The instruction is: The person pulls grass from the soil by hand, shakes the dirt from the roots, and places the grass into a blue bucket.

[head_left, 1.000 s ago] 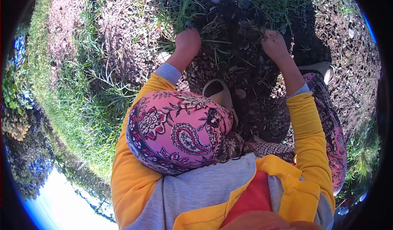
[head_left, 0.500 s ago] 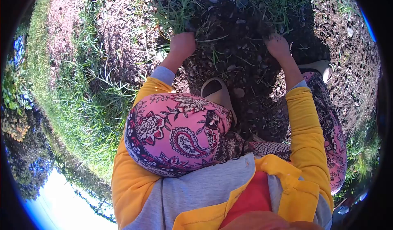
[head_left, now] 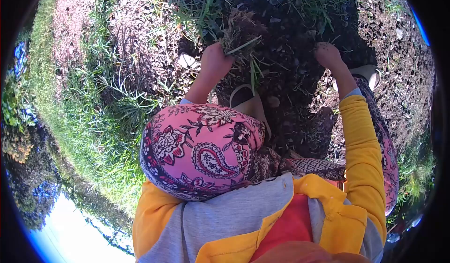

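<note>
My left hand (head_left: pixel 217 62) is closed around an uprooted grass clump (head_left: pixel 241 31), its brown roots and soil turned up and green blades hanging down at the right of the fist. Over the dark shaded soil (head_left: pixel 286 75) on the right, my right hand (head_left: pixel 328 55) has its fingers curled and pointing away from me; whatever they hold, if anything, is too small to make out. Growing grass (head_left: pixel 201 10) stands just beyond my left hand, and more grass (head_left: pixel 318 0) lies beyond my right one.
A sandal (head_left: pixel 251 106) is on the ground below my left hand, and another (head_left: pixel 368 75) sits right of my right hand. My knee in patterned pink cloth (head_left: pixel 201 150) is bent close to the left forearm. Thick grass (head_left: pixel 93 136) covers the left side.
The clump in my left hand has come up off the ground, roots showing, and that hand has shifted slightly right and nearer me. My right hand has moved a little to the right.
</note>
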A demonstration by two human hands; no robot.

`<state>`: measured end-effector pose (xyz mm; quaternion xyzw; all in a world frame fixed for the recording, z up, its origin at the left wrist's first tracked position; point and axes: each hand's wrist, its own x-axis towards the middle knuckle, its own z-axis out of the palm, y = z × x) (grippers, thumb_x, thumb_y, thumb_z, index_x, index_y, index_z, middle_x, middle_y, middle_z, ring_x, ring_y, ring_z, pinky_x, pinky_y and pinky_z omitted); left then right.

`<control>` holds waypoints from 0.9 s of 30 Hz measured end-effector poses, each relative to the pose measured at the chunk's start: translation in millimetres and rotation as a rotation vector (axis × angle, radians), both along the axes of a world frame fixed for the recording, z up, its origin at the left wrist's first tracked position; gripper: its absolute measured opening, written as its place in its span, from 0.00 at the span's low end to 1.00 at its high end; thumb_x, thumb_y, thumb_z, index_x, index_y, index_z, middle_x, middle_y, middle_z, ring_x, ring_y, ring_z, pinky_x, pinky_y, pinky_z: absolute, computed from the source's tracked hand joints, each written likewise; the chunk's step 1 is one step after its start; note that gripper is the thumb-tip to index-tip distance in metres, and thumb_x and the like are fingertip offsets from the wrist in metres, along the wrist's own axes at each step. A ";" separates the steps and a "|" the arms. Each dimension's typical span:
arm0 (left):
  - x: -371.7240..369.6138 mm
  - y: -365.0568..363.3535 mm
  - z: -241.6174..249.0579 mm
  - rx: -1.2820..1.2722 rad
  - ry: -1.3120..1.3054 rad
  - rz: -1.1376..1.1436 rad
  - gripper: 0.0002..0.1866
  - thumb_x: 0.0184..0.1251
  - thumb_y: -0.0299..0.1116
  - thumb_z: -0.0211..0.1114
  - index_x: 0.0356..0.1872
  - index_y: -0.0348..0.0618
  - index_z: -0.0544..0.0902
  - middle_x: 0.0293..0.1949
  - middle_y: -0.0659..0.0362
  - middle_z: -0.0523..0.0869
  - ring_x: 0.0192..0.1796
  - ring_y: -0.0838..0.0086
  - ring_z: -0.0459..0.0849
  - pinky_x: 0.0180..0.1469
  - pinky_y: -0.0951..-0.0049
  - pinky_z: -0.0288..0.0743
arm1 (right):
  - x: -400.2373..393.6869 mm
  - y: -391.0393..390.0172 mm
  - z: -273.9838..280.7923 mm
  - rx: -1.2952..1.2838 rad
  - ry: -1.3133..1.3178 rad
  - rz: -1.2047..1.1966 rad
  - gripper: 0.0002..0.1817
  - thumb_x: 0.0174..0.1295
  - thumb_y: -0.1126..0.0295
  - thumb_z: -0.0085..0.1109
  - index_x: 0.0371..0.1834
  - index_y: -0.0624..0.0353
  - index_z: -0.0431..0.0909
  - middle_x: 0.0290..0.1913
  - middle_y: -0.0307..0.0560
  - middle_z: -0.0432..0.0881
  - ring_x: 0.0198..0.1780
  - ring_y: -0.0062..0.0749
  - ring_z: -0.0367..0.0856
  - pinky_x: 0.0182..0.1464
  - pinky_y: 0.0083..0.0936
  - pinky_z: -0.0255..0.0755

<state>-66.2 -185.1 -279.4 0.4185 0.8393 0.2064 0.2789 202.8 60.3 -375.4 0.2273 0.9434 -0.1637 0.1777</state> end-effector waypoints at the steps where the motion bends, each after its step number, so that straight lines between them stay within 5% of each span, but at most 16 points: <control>1: 0.9 5.2 3.8 0.080 -0.158 0.074 0.14 0.48 0.29 0.61 0.39 0.38 0.78 0.31 0.47 0.81 0.37 0.58 0.81 0.40 0.64 0.73 | 1.7 4.1 -1.7 -0.012 0.022 -0.101 0.13 0.55 0.62 0.50 0.33 0.63 0.75 0.33 0.56 0.77 0.40 0.49 0.76 0.42 0.37 0.69; 5: 2.2 13.7 -14.6 0.422 -0.344 0.095 0.15 0.49 0.23 0.59 0.42 0.37 0.78 0.35 0.48 0.82 0.38 0.63 0.81 0.42 0.70 0.73 | -19.0 6.0 44.4 -0.030 0.291 -0.496 0.15 0.56 0.62 0.49 0.35 0.63 0.75 0.35 0.56 0.77 0.42 0.48 0.76 0.44 0.37 0.69; 6: 9.4 19.2 -14.7 0.316 -0.511 0.281 0.14 0.50 0.30 0.61 0.40 0.38 0.79 0.35 0.48 0.82 0.38 0.61 0.82 0.41 0.67 0.74 | -22.0 7.4 49.3 -0.015 0.415 -0.598 0.15 0.56 0.62 0.49 0.36 0.63 0.75 0.36 0.57 0.77 0.42 0.48 0.76 0.45 0.37 0.69; 9: 4.5 30.6 -26.7 -0.530 0.010 -0.236 0.16 0.51 0.38 0.61 0.38 0.39 0.79 0.35 0.48 0.82 0.39 0.58 0.82 0.41 0.63 0.75 | -25.9 8.6 37.4 0.018 0.307 -0.495 0.15 0.57 0.62 0.48 0.38 0.63 0.75 0.37 0.58 0.77 0.43 0.49 0.75 0.44 0.38 0.69; 12: -5.7 21.0 -37.8 -0.401 0.146 -0.213 0.17 0.50 0.43 0.60 0.34 0.39 0.79 0.32 0.46 0.82 0.39 0.55 0.81 0.40 0.60 0.75 | -21.5 -5.4 26.0 -0.001 0.067 -0.202 0.15 0.57 0.63 0.48 0.39 0.64 0.74 0.37 0.59 0.77 0.43 0.50 0.75 0.44 0.38 0.68; 17: -18.8 28.2 -20.3 -0.351 0.030 -0.049 0.20 0.53 0.45 0.59 0.38 0.38 0.78 0.29 0.44 0.81 0.37 0.49 0.79 0.39 0.55 0.73 | -22.2 -1.3 22.8 -0.104 0.230 -0.452 0.16 0.57 0.62 0.47 0.39 0.64 0.74 0.38 0.59 0.77 0.44 0.50 0.75 0.47 0.38 0.67; 18: -15.6 26.9 -21.7 -0.464 0.086 -0.203 0.20 0.53 0.46 0.58 0.37 0.37 0.79 0.31 0.44 0.81 0.37 0.49 0.79 0.40 0.56 0.73 | -28.0 -0.2 24.9 -0.101 0.243 -0.530 0.16 0.57 0.62 0.47 0.40 0.63 0.74 0.38 0.59 0.77 0.44 0.49 0.74 0.48 0.38 0.66; 21: -17.0 24.1 -23.3 -0.471 0.178 -0.292 0.21 0.54 0.47 0.56 0.37 0.38 0.79 0.31 0.43 0.81 0.37 0.49 0.80 0.41 0.55 0.73 | -29.3 -7.0 19.4 0.011 0.209 -0.468 0.17 0.57 0.61 0.46 0.40 0.63 0.74 0.40 0.59 0.76 0.45 0.50 0.74 0.49 0.38 0.66; 25: -16.5 29.3 -16.3 -0.378 0.035 -0.015 0.20 0.53 0.47 0.57 0.39 0.41 0.78 0.32 0.45 0.81 0.39 0.51 0.80 0.42 0.55 0.73 | -28.6 -10.4 31.0 -0.158 0.196 -0.564 0.17 0.59 0.61 0.45 0.43 0.63 0.73 0.41 0.58 0.76 0.46 0.49 0.74 0.49 0.38 0.66; 27: -18.3 18.2 -40.2 -0.459 0.147 -0.146 0.19 0.52 0.45 0.58 0.39 0.41 0.78 0.33 0.45 0.82 0.39 0.51 0.80 0.42 0.55 0.73 | -27.2 -24.9 24.7 -0.097 0.184 -0.529 0.18 0.59 0.61 0.44 0.44 0.63 0.73 0.41 0.57 0.76 0.45 0.50 0.74 0.49 0.38 0.66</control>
